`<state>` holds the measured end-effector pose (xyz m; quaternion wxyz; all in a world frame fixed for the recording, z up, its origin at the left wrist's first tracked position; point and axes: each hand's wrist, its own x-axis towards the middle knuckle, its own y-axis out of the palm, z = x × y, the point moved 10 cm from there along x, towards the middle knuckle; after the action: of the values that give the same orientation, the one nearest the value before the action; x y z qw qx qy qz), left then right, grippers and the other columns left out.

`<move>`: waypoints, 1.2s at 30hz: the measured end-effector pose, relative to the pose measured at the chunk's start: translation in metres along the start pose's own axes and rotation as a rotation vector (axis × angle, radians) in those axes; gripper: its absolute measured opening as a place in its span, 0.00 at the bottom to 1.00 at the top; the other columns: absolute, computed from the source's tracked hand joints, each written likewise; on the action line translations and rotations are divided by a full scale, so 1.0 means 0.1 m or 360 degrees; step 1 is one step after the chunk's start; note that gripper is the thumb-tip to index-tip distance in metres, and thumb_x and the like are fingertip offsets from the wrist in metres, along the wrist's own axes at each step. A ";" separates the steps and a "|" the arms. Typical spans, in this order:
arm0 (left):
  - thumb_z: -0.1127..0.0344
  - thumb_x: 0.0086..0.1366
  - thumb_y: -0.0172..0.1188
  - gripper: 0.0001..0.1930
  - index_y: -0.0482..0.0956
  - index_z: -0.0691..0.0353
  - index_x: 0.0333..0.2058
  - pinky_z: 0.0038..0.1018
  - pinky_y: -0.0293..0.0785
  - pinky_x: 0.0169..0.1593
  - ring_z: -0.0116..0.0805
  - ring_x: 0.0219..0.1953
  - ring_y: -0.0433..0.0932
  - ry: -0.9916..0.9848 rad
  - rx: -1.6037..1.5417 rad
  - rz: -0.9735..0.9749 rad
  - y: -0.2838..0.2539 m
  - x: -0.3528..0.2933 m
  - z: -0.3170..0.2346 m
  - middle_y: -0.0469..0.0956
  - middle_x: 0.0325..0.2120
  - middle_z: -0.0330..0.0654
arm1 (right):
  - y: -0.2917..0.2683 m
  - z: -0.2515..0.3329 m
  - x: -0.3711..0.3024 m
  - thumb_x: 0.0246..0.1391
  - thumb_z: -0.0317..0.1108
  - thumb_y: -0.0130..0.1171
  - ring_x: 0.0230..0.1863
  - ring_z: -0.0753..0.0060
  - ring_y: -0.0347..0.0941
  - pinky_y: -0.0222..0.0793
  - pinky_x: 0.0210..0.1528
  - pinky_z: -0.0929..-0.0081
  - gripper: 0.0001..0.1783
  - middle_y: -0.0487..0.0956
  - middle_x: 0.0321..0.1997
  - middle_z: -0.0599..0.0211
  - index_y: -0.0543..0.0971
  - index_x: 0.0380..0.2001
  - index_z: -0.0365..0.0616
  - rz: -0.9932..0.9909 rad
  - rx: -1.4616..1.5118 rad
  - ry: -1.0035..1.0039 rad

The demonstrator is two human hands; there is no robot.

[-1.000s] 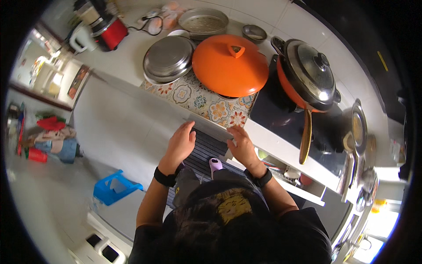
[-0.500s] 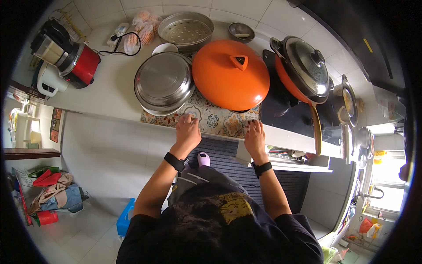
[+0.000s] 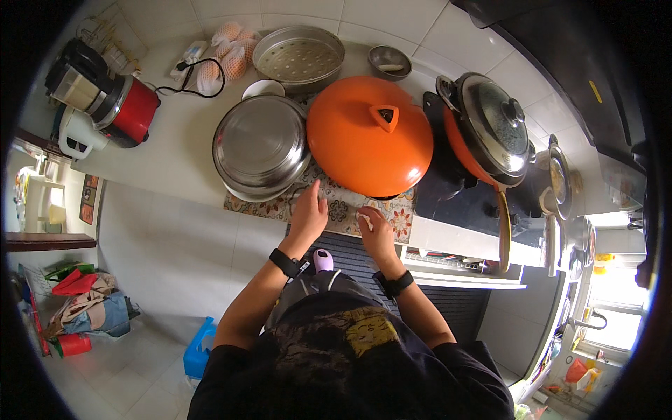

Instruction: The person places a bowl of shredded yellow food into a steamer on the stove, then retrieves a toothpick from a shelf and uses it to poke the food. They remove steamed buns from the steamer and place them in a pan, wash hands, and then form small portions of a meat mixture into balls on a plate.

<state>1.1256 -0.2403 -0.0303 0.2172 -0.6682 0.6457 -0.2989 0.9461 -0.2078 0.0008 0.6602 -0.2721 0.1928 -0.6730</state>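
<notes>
My left hand is over the front edge of a patterned mat, its fingers stretched out and thumb apart. To its right, my right hand is at the same edge, fingers loosely bent and turned inward; nothing shows in it. Whether either hand touches the mat, I cannot tell. Beyond my left hand, a round stainless steel pan lies bottom up on a pale dish. Next to it stands a large orange domed lid with a triangular knob. Both cover much of the mat.
Behind sit a perforated steel steamer tray, a small metal bowl and foam-netted fruit. A red blender stands left. On the black cooktop at right, a lidded orange pan has its handle past the counter edge. A drawer stands pulled out below.
My right hand has moved left, closer to my left hand, and its fingers now turn inward. My left hand has shifted slightly right and its fingers have straightened. The view has tilted slightly.
</notes>
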 end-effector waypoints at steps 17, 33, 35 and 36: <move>0.42 0.66 0.41 0.31 0.70 0.67 0.51 0.37 0.69 0.51 0.49 0.47 0.75 -0.0012 -0.0507 0.0288 -0.09 0.05 0.02 0.75 0.46 0.52 | -0.73 1.37 0.99 0.49 0.28 0.59 0.39 0.55 0.73 0.71 0.35 0.68 0.27 0.66 0.56 0.50 0.70 0.55 0.49 -0.0294 -0.0392 -0.0448; 0.73 0.60 0.52 0.07 0.75 0.67 0.36 0.32 0.73 0.34 0.42 0.31 0.79 -0.0362 -0.0586 -0.0130 -4.16 -1.38 2.09 0.79 0.29 0.48 | 3.69 4.03 -0.43 0.58 0.27 0.52 0.23 0.86 0.67 0.62 0.23 0.85 0.07 0.78 0.26 0.67 0.77 0.36 0.36 0.1437 0.0773 -0.0102; 0.73 0.62 0.50 0.07 0.75 0.67 0.37 0.31 0.73 0.35 0.41 0.31 0.79 -0.0548 -0.0647 -0.0360 -4.87 -1.74 2.66 0.79 0.29 0.49 | 4.52 4.65 -0.61 0.58 0.27 0.52 0.22 0.85 0.68 0.62 0.23 0.85 0.07 0.78 0.25 0.68 0.77 0.36 0.36 0.1511 0.0858 -0.0117; 0.72 0.64 0.49 0.08 0.75 0.68 0.39 0.29 0.74 0.37 0.37 0.32 0.80 -0.0630 -0.0674 -0.0456 -5.21 -1.92 2.93 0.80 0.29 0.49 | 4.90 4.96 -0.73 0.58 0.27 0.52 0.22 0.85 0.68 0.62 0.23 0.85 0.07 0.78 0.25 0.68 0.77 0.36 0.36 0.1585 0.0927 -0.0126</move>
<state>1.7095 -0.0407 0.0864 0.1505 -0.8278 0.5382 -0.0496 1.6361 -0.1120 0.0752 0.9518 0.0194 0.0795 -0.2957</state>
